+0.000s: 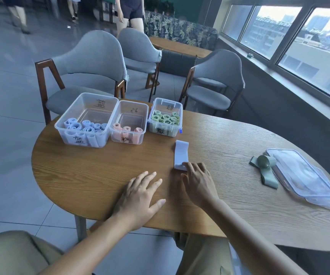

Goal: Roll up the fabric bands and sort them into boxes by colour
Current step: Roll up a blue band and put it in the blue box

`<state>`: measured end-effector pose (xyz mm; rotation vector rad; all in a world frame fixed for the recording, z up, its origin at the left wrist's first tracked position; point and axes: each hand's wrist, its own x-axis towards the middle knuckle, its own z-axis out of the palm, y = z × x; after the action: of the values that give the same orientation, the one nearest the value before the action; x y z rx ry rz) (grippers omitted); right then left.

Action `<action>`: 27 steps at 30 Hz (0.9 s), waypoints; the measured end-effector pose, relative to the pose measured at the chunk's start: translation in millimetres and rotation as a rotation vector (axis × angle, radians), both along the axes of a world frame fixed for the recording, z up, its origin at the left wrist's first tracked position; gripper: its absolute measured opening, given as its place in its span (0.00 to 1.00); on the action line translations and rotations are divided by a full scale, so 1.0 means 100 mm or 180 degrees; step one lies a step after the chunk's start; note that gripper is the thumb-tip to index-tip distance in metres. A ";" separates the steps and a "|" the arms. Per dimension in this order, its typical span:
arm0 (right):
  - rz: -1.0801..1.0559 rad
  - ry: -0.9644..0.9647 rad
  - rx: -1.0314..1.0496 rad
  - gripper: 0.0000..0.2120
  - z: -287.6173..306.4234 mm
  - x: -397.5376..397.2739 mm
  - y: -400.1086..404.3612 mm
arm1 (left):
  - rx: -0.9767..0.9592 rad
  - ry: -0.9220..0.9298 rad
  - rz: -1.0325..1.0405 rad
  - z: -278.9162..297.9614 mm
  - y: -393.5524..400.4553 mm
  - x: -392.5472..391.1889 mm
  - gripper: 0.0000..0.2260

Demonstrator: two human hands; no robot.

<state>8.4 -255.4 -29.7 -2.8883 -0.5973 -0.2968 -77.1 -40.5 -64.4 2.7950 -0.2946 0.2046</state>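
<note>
The right hand (198, 183) curls its fingertips onto the near end of a pale blue band (181, 154) lying flat and lengthwise on the tabletop (100, 171). The left hand (140, 197) rests beside it, fingers spread flat on the wood, holding nothing. Beyond stand three clear boxes: the blue box (84, 121) with blue rolls, the pink box (129, 124), and the green box (165, 118). To the right, a loose green band (265, 169) lies against stacked lids (303, 177).

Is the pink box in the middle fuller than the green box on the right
No, the pink box holds only a few rolls along its near side, while the green box is packed with rolls.
</note>
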 end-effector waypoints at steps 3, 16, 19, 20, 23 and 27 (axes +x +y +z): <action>0.0055 -0.0025 0.0017 0.13 0.00 0.05 0.01 | 0.0000 0.0005 0.0004 0.01 0.00 0.00 0.31; 0.0140 0.0029 0.0186 0.15 0.01 0.26 0.06 | -0.0019 -0.0069 0.0023 -0.01 0.00 0.01 0.29; 0.0168 0.0033 0.0170 0.15 0.01 0.30 0.05 | -0.0007 -0.0086 0.0017 -0.02 0.00 0.01 0.29; 0.0170 0.0030 0.0134 0.14 0.01 0.31 0.05 | -0.0012 -0.0077 0.0011 -0.02 0.00 0.01 0.29; 0.0143 0.0065 0.0131 0.13 0.02 0.36 0.05 | -0.0028 -0.0052 0.0007 -0.01 0.00 0.01 0.30; 0.0140 0.0072 0.0127 0.13 0.04 0.44 0.07 | -0.0008 -0.0079 0.0019 -0.01 0.00 0.01 0.29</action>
<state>52.5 -248.2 -25.9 -2.8323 -0.6425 -0.2663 -76.1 -40.6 -65.7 2.7928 -0.2919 0.2409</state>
